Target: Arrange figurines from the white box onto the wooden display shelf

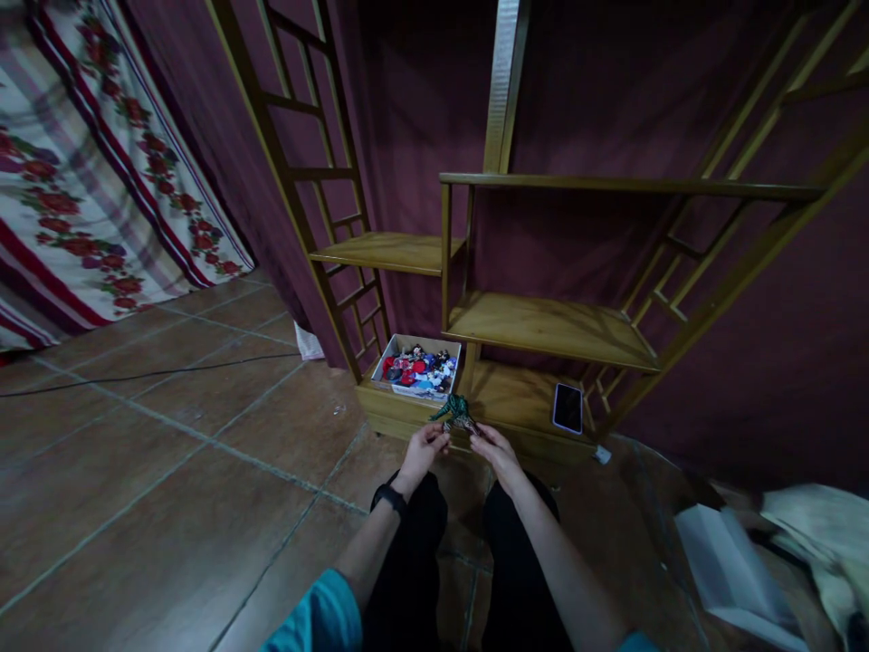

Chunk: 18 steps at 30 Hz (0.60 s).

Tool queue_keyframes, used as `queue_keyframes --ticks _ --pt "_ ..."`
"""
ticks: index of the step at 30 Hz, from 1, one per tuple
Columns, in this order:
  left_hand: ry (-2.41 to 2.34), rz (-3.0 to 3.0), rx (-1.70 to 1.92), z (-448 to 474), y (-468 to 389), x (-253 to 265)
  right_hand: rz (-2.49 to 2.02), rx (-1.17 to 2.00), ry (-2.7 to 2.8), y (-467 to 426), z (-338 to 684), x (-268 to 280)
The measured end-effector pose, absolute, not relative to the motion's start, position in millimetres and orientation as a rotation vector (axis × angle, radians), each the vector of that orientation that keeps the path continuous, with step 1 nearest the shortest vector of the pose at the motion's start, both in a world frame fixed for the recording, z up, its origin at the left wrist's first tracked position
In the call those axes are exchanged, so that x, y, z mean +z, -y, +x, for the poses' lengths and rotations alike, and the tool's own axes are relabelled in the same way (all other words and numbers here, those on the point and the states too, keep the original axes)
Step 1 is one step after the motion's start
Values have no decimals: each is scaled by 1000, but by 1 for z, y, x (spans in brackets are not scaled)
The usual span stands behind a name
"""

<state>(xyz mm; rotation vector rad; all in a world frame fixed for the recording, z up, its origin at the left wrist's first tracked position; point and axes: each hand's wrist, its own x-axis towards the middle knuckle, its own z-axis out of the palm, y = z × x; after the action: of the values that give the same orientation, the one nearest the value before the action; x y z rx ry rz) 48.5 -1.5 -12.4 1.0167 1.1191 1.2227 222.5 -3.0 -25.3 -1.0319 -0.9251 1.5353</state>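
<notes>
A: Where is the green figure (456,412)?
B: Lower centre of the frame, pinched between the left hand (424,450) and right hand (498,450), both closed on it.
A: Arm pose?
B: Forearms reach forward, converging at the figure.
A: Surroundings?
B: Box of toys (420,367) just above; phone (568,407) right, both on the wooden shelf (516,389).

A wooden shelf unit (549,326) stands against maroon drapery (747,109); a phone (568,407) lies on its lowest board, a floral cloth (88,181) hangs left.
</notes>
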Motion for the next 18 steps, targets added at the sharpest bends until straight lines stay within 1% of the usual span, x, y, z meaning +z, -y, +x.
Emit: queue_keyframes --ticks 10,18 --pt "-1101 979 1178 26 1 -9 -995 1648 817 9 207 -23" --pt "-1097 947 1138 20 2 -5 -1030 1658 814 13 203 -14"
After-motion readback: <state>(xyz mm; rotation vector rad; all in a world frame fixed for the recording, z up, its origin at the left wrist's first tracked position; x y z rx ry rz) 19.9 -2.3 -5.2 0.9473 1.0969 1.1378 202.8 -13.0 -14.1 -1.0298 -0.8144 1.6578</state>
